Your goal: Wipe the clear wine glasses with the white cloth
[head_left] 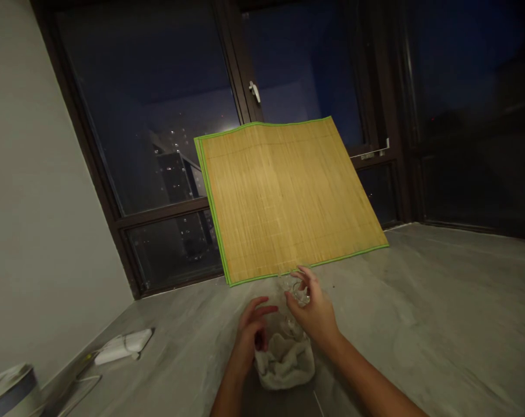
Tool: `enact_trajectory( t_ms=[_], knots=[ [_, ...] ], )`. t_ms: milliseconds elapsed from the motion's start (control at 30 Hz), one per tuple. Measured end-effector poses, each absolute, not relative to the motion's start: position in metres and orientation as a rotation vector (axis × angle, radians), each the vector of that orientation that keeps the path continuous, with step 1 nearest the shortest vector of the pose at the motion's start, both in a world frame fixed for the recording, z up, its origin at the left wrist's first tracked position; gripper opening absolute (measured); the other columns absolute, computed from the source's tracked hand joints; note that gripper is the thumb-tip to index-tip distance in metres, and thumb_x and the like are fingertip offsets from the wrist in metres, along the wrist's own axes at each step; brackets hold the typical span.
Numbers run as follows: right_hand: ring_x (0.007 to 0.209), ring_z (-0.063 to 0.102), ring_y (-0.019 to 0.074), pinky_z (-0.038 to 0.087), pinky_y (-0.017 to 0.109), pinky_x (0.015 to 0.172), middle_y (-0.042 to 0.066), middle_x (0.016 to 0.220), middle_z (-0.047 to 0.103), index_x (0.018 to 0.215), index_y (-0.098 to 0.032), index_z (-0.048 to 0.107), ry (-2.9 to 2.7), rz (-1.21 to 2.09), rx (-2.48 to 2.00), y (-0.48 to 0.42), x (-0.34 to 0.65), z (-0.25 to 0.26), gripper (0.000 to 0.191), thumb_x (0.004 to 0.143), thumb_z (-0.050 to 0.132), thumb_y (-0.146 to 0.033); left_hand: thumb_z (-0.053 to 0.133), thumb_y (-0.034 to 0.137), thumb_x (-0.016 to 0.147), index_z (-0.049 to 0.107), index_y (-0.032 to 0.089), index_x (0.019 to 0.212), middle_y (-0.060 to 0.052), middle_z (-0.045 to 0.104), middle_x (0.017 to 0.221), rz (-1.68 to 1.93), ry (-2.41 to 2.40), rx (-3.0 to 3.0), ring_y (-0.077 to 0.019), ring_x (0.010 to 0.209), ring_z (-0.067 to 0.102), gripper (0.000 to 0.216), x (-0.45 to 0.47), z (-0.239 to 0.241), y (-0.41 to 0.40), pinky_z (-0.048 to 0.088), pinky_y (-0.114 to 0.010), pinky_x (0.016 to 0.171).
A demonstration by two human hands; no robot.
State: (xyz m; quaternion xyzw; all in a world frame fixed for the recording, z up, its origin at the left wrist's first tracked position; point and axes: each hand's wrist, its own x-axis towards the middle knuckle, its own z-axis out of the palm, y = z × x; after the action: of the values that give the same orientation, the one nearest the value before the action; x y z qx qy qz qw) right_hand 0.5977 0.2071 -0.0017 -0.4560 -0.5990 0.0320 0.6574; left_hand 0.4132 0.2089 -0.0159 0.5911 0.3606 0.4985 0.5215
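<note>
Holds a small clear glass (298,291) pinched in the fingertips of the right hand (317,315), raised just above a crumpled white cloth (284,362) on the grey stone surface (419,301), near the lower edge of a bamboo mat (284,197) leaned against the window. Rests the left hand (250,330) half curled at the cloth's edge; cannot tell whether gripping it. Looks midway: glass lifted, cloth bunched below and not wrapped round it. Too dim to judge wet or dry.

Dim light. Plain white wall (36,202) left; dark-framed windows (158,116) show night city lights. A green-edged bamboo mat (284,197) leans against them on the grey stone worktop (440,301).
</note>
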Motion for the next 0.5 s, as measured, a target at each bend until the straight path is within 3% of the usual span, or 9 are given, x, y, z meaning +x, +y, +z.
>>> enact_trajectory(
  t_ms=[133,267,500],
  knots=[
    [0.110,0.060,0.0291,0.047,0.044,0.092,0.012,0.130,0.060,0.142,-0.024,0.035,-1.566,0.020,-1.156,0.211,0.606,0.001,0.070,0.078,0.062,-0.027,0.056,0.036,0.071,0.062,0.016,0.096,-0.006,0.074,0.084,1.304,1.009,1.358,-0.0018,0.032,0.030,0.033,0.405,-0.025,0.223,0.012,-0.019,0.034],
    [0.120,0.055,0.0310,0.045,0.045,0.097,0.014,0.134,0.056,0.141,-0.021,0.039,-1.693,-0.008,-1.216,0.215,0.601,-0.006,0.068,0.077,0.062,-0.025,0.055,0.040,0.073,0.064,0.016,0.083,-0.003,0.068,0.061,1.038,1.124,1.419,-0.0040,0.030,0.028,0.028,0.406,-0.035,0.226,0.011,-0.021,0.035],
    [0.119,0.054,0.0327,0.045,0.046,0.095,0.015,0.127,0.059,0.138,-0.021,0.043,-1.652,-0.074,-1.316,0.218,0.595,-0.013,0.063,0.078,0.063,-0.024,0.062,0.035,0.071,0.071,0.018,0.073,0.003,0.052,0.050,0.413,1.100,1.671,-0.0075,0.037,0.036,0.019,0.419,-0.030,0.201,0.022,-0.022,0.040]
  ],
)
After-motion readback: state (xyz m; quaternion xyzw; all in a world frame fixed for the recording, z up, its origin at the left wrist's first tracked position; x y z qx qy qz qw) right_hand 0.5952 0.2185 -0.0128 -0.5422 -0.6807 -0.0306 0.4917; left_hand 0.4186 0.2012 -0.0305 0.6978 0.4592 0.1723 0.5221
